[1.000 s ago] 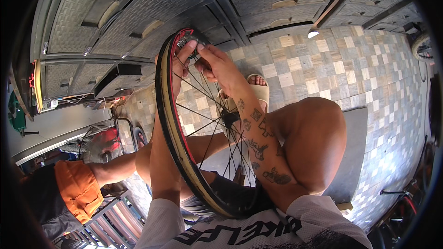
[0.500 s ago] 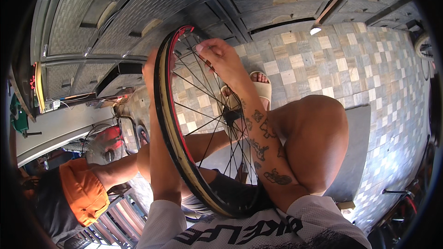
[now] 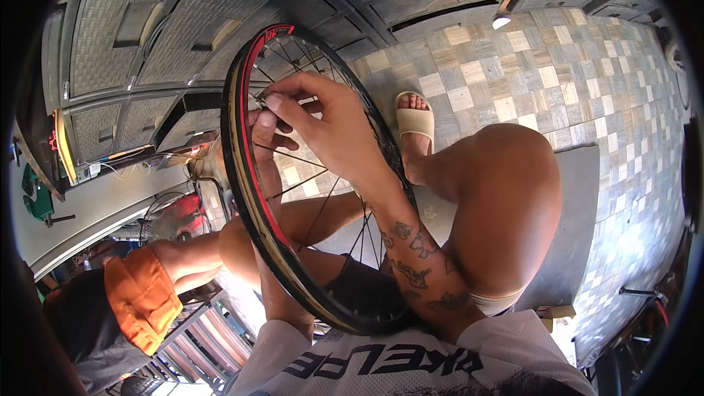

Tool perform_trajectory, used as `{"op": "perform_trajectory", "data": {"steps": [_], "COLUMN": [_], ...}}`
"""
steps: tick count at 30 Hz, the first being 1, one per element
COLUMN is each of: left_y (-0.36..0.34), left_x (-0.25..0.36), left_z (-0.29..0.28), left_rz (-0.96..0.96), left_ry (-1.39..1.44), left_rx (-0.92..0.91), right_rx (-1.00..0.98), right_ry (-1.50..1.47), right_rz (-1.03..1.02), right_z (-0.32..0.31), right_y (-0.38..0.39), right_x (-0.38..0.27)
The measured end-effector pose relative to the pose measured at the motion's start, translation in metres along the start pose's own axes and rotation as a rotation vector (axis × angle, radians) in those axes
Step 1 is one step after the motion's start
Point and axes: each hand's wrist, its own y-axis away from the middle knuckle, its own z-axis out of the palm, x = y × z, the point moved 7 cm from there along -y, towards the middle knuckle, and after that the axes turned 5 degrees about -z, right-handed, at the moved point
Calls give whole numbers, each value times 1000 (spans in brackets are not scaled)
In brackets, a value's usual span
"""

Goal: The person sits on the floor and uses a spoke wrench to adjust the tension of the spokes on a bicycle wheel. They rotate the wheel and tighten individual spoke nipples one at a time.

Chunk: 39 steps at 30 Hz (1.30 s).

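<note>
A bicycle wheel (image 3: 246, 183) without a tyre leans upright across my lap, its rim black and tan with a red inner strip. Thin black spokes (image 3: 301, 176) run inward; the hub is hidden behind my right arm. My right hand (image 3: 326, 121) reaches over the spokes, thumb and forefinger pinched near the rim's red inner side. A tiny dark piece shows at those fingertips, too small to name. Behind the spokes, my left hand (image 3: 268, 139) comes up close to the rim, its fingers curled just below the right fingertips. What it grips is hidden.
Dark woven-textured drawers (image 3: 169, 37) stand ahead. A green vise (image 3: 38, 194) is at the left edge, near a person in orange and black shorts (image 3: 143, 297). My sandalled foot (image 3: 416, 114) rests on the checkered floor (image 3: 528, 88) beside a grey mat (image 3: 568, 220).
My left hand has left the rim's outer side and come in behind the spokes. My right hand has moved left and down to meet it. The wheel has shifted slightly left.
</note>
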Motion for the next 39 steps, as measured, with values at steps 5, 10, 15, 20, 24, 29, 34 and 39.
{"op": "perform_trajectory", "data": {"steps": [5, 10, 15, 20, 24, 29, 34, 39], "left_y": [-3, -2, 2, -1, -5, -1, -9, -8], "left_x": [0, 5, 10, 12, 5, 4, 8, 7], "left_z": [7, 11, 17, 13, 10, 10, 17, 16], "left_rz": [17, 55, 59, 195, 192, 152, 126, 115], "left_ry": [147, 171, 228, 171, 174, 149, 262, 271], "left_rx": [-64, -66, -75, 123, 182, 188, 81, 64], "right_rx": [8, 48, 85, 87, 84, 49, 32, 80], "right_ry": [-126, -242, -156, -89, 115, -64, -208, -333], "right_rz": [-65, -47, -86, -75, -202, -76, 75, 40], "right_z": [3, 7, 5, 5, 4, -2, -9, -9], "right_y": [6, 1, 1, -4, -6, 10, 11, 9], "right_x": [3, 6, 0, 0, -8, 2, 20, 29]}}
